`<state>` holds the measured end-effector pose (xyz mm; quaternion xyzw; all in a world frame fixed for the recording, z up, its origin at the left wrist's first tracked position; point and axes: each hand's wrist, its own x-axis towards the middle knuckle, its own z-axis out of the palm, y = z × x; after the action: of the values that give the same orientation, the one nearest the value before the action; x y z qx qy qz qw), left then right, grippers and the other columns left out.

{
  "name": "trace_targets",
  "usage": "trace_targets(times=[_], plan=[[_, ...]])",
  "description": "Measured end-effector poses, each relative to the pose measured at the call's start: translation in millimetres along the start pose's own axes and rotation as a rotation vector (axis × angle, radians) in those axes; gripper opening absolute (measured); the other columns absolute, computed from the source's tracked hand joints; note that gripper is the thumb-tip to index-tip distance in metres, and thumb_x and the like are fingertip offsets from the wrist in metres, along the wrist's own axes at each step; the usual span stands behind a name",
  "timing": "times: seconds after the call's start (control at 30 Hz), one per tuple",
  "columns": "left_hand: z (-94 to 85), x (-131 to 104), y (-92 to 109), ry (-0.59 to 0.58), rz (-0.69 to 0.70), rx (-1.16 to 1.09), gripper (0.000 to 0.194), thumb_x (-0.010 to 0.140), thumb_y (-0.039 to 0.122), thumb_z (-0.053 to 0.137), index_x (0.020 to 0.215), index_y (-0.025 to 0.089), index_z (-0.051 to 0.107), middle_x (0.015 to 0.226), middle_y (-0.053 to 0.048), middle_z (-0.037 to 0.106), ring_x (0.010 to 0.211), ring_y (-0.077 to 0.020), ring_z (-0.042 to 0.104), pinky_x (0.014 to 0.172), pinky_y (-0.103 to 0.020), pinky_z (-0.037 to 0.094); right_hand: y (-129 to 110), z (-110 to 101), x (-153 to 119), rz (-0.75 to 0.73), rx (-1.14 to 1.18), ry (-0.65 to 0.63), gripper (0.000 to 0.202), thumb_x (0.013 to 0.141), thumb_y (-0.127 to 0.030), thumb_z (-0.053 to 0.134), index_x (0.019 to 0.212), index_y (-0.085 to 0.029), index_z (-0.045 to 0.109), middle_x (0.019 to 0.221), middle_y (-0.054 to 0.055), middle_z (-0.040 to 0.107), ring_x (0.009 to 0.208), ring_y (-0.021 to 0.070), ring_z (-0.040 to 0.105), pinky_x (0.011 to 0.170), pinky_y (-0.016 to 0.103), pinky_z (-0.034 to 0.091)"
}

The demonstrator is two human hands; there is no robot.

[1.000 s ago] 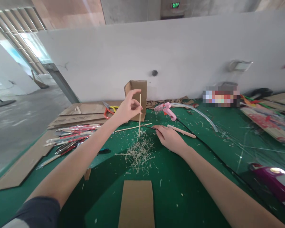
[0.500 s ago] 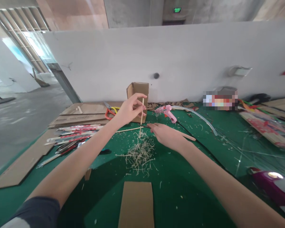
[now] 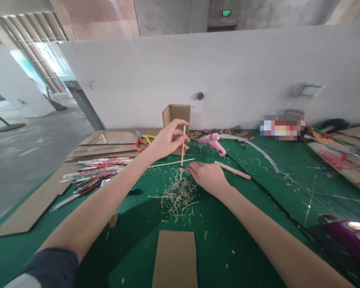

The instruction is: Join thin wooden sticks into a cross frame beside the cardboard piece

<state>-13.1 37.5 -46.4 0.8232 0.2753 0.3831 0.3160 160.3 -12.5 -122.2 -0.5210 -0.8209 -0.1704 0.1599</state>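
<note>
My left hand [image 3: 175, 138] pinches a thin, pale wooden stick [image 3: 183, 150] upright above a tangle of curly shavings [image 3: 180, 198]; my right hand [image 3: 208, 176] grips a slim dark tool [image 3: 183, 167] against its lower part. Smooth brown cardboard [image 3: 175, 260] lies on the green tabletop [image 3: 228, 240], before a matte white wall [image 3: 138, 76].

Thin pale stick [image 3: 183, 154], nearly upright, upper part in the left grip [image 3: 172, 139], slim dark tool [image 3: 184, 167], crossing the stick low, held in the right grip [image 3: 208, 176], curly pale shavings [image 3: 180, 197], heaped below the grips
</note>
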Motion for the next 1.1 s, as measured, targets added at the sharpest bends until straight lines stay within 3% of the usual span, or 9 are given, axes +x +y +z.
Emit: trace_targets(times=[0.2,0.37,0.53,0.7,0.87,1.1], plan=[[-2.3,0,1,-0.024,-0.025,-0.055,0.030,0.085,0.024,0.046,0.113,0.022,0.036,0.082,-0.003,0.062,0.071,-0.0167,0.067,0.066,-0.026,0.054,0,-7,6,0.088,-0.013,0.039,0.049,0.094,-0.042,0.016,0.091,-0.018,0.059,0.075,0.006,0.067,0.059,0.0131,0.058,0.048,0.024,0.016],[-2.8,1,-1,-0.005,-0.062,-0.070,0.030,0.084,0.024,0.045,0.113,0.021,0.035,0.081,-0.003,0.063,0.070,-0.0162,0.067,0.069,-0.027,0.054,-2,-3,0,0.002,-0.033,-0.083,0.048,0.093,-0.044,0.020,0.082,-0.019,0.059,0.065,0.003,0.065,0.052,0.0128,0.056,0.048,0.023,0.018],[-3.9,1,1,-0.039,-0.052,-0.050,0.031,0.085,0.024,0.043,0.114,0.020,0.035,0.085,-0.004,0.064,0.074,-0.0164,0.066,0.070,-0.027,0.053,-1,-3,1,0.084,-0.044,-0.010,0.049,0.094,-0.043,0.016,0.090,-0.019,0.059,0.072,0.005,0.066,0.057,0.0130,0.057,0.049,0.023,0.020],[-5.2,1,2,-0.043,-0.073,-0.050,0.031,0.086,0.024,0.041,0.115,0.020,0.033,0.086,-0.004,0.064,0.074,-0.0154,0.066,0.071,-0.027,0.052,-4,3,-5,-0.086,-0.030,-0.139,0.048,0.093,-0.044,0.021,0.081,-0.019,0.061,0.065,0.004,0.064,0.052,0.0113,0.055,0.049,0.023,0.021],[-4.9,0,2,-0.052,-0.046,-0.053,0.031,0.086,0.024,0.042,0.115,0.020,0.034,0.086,-0.005,0.064,0.075,-0.0160,0.066,0.071,-0.026,0.052,0,-4,2,0.062,-0.048,-0.001,0.049,0.094,-0.041,0.016,0.089,-0.018,0.059,0.071,0.005,0.065,0.055,0.0116,0.055,0.050,0.023,0.020],[-2.9,-1,5,-0.055,-0.074,-0.048,0.031,0.085,0.023,0.040,0.116,0.020,0.032,0.087,-0.004,0.063,0.074,-0.0139,0.065,0.072,-0.025,0.051,0,2,-6,-0.009,-0.035,-0.148,0.046,0.093,-0.044,0.021,0.088,-0.019,0.059,0.066,0.004,0.064,0.054,0.0117,0.055,0.050,0.022,0.023]])
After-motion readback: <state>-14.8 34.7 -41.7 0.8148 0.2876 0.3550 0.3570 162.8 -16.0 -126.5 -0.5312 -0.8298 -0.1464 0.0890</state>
